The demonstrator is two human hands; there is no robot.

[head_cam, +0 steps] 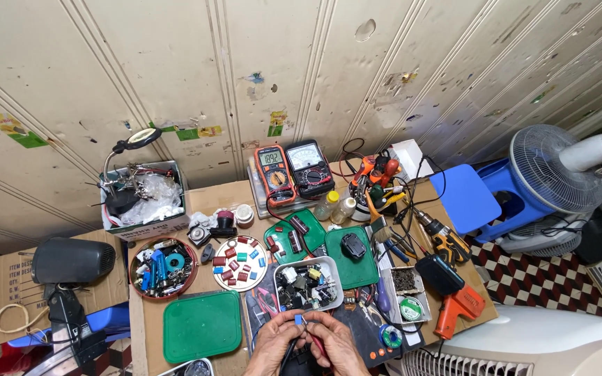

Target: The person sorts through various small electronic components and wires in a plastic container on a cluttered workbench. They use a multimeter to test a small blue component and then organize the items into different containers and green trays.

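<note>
Hands at bottom centre of the frame, brought together over the cardboard-covered desk (196,198). A small blue component (299,319), boxy and plastic-looking, is pinched between the fingertips of both. The left hand (278,342) is curled, knuckles up, its grip closed narrowly on the component. The right hand (336,344) is likewise curled, fingertips meeting the same piece; a thin red-handled tool (316,342) is seen beneath it, though whether it is held cannot be told.

Just above the hands: a white rectangular plastic tray (308,284), filled with mixed small parts. Left of it, a round white plate (241,262) carrying glossy red and teal capacitors. Lower left, a smooth green plastic lid (202,326) with rounded corners. Upper centre, an orange-cased digital multimeter (275,175) beside a dark analogue meter (309,168). Right of centre, an orange glue gun (458,309), matte.
</note>
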